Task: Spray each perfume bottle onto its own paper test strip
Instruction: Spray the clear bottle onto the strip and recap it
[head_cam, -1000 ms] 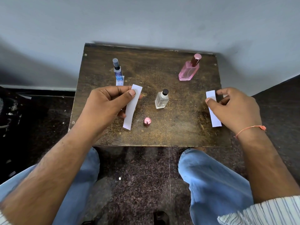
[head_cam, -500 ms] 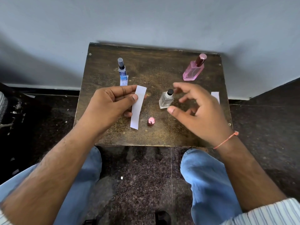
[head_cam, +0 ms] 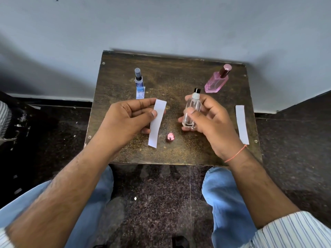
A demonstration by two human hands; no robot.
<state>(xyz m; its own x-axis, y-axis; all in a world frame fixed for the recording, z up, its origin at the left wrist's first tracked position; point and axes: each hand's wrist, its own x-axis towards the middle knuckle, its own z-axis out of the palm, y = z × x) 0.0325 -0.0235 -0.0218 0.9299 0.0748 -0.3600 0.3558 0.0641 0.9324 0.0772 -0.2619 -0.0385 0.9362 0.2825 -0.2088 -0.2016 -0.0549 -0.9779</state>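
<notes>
My left hand (head_cam: 129, 120) pinches a white paper strip (head_cam: 157, 124) near its top, and the strip hangs down over the table. My right hand (head_cam: 209, 122) grips a small clear glass bottle (head_cam: 192, 110) with a black nozzle, lifted off the table just right of the strip. A slim blue bottle (head_cam: 138, 80) stands at the back left on another strip (head_cam: 140, 94). At the back right is a pink bottle (head_cam: 217, 80) with a pink cap. A third strip (head_cam: 242, 124) lies flat near the right edge.
A small pink cap (head_cam: 170, 137) rests on the dark wooden table (head_cam: 170, 72) between my hands. The table stands against a grey wall. My knees in blue jeans are below its front edge, over a dark speckled floor.
My right hand left the strip at the right edge, crossed to the middle, closed on the clear bottle and lifted it. My left hand has kept hold of its strip.
</notes>
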